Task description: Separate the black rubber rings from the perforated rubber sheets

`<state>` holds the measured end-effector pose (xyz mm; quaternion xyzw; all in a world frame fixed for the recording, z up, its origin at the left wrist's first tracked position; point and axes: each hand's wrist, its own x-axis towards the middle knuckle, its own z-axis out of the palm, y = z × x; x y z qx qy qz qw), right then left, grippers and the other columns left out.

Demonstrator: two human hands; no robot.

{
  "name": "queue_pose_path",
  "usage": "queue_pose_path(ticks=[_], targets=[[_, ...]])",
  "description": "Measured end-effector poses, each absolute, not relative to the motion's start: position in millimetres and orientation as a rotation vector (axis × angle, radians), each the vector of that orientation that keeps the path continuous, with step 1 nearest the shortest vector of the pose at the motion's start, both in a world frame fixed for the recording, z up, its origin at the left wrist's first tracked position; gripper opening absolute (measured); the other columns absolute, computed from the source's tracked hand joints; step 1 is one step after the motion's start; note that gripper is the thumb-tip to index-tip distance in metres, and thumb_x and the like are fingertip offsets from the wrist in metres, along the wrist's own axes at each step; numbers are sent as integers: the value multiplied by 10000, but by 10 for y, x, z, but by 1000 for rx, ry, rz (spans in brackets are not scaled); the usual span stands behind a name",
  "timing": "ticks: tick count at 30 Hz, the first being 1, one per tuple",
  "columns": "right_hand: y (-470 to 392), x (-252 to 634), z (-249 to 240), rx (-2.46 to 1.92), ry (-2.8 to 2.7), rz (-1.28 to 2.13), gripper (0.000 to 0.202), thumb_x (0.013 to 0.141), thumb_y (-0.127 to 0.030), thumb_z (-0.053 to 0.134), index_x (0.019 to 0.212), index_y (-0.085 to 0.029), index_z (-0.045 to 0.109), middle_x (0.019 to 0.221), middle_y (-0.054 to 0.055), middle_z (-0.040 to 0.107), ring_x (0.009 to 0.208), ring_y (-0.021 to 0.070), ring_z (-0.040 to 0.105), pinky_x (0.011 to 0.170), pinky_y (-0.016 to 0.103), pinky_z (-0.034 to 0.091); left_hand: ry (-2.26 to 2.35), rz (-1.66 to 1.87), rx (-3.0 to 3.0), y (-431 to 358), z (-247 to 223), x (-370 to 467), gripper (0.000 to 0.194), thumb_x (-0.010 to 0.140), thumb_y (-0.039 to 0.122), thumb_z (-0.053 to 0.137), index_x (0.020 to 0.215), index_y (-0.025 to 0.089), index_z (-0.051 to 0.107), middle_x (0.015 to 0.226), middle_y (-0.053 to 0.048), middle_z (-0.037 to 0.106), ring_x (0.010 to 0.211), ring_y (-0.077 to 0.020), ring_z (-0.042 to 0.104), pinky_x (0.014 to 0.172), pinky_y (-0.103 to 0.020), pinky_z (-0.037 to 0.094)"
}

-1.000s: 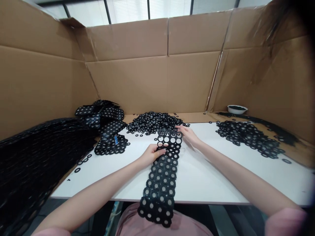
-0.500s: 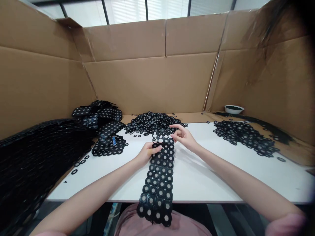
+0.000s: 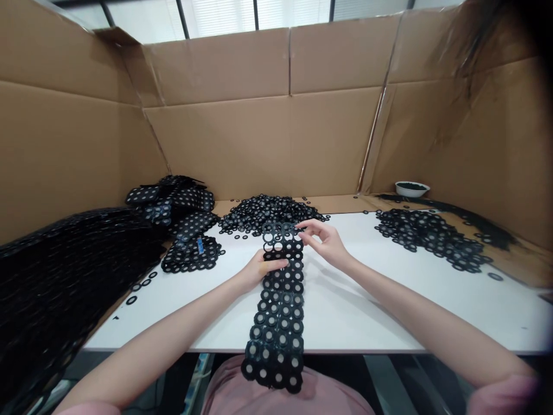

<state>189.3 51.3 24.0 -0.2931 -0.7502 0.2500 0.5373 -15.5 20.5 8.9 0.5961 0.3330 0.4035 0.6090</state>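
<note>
Left hand [image 3: 259, 270]: thumb visible on the strip [image 3: 280, 314], other fingers mostly hidden beneath it. Right hand [image 3: 326, 241]: fingertips at the strip's edge, too small to tell if they pinch a ring. Strip's far end blends into the ring pile [image 3: 268, 210]; that border's unclear. Lower rings in the pile are buried. Blue label [image 3: 200, 245]: unreadable. Bowl [image 3: 412, 190]: dark contents, can't identify. Black sheets [image 3: 73, 276] run off the left edge. Windows [image 3: 224, 17] cropped at top. Shirt [image 3: 280, 400] cropped at bottom. Right sleeve [image 3: 501, 397] blurred. Dark blur covers the upper right corner.
</note>
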Motion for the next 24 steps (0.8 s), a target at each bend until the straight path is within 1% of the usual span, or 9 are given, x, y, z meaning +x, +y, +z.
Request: queue_pose_path(ticks=[5,7,10,12,14,18,21,24], targets=[[432,1895,302,-686,-1779,272,157,873,-310,532,908,-198,636,731,33,604,673,159,548,647,308,453,756,928,1328,207,93,-156,267,691,232,732,932,131,680,941,-80,702,851,-206,628,830,-317,445],[415,1902,304,-632,-1821,131,139,872,-290,538,889,-197,639,768,47,602,724,171,544,683,324,452,765,918,1318,210,90,-157,266,692,238,733,929,129,681,926,-81,703,845,-209,626,819,-319,445],[431,1914,271,-609,-1949,-33,161,831,-335,613,913,-202,652,850,63,621,828,200,536,780,369,435,779,929,1334,218,81,-161,297,688,231,732,967,139,684,953,-74,700,876,-211,617,830,-313,432],[463,1922,241,-620,-2022,-98,218,797,-382,658,925,-206,661,852,60,635,847,212,520,805,389,415,785,944,1354,223,76,-164,308,685,222,729,981,148,688,978,-64,698,900,-210,609,845,-307,420],[499,1927,217,-598,-2074,-109,225,802,-393,655,924,-203,666,820,55,645,827,208,510,792,385,405,785,953,1379,225,73,-166,307,686,222,726,982,150,692,985,-59,696,909,-210,604,850,-305,412],[535,1916,195,-515,-2174,-48,175,895,-304,539,899,-185,667,764,57,642,795,195,494,748,361,395,779,954,1426,224,73,-169,308,695,237,722,986,141,691,960,-58,693,882,-202,599,827,-297,410],[532,1894,185,-508,-2181,68,262,935,-280,453,799,-179,653,700,56,615,755,189,483,706,340,393,791,920,1430,226,76,-172,248,705,250,717,923,133,695,885,-49,692,818,-182,597,784,-281,412],[535,1878,172,-544,-2151,226,334,948,-314,414,739,-180,636,672,51,597,725,180,484,675,320,396,791,895,1448,230,82,-170,184,716,260,711,845,130,689,814,-34,682,756,-160,588,739,-262,407]])
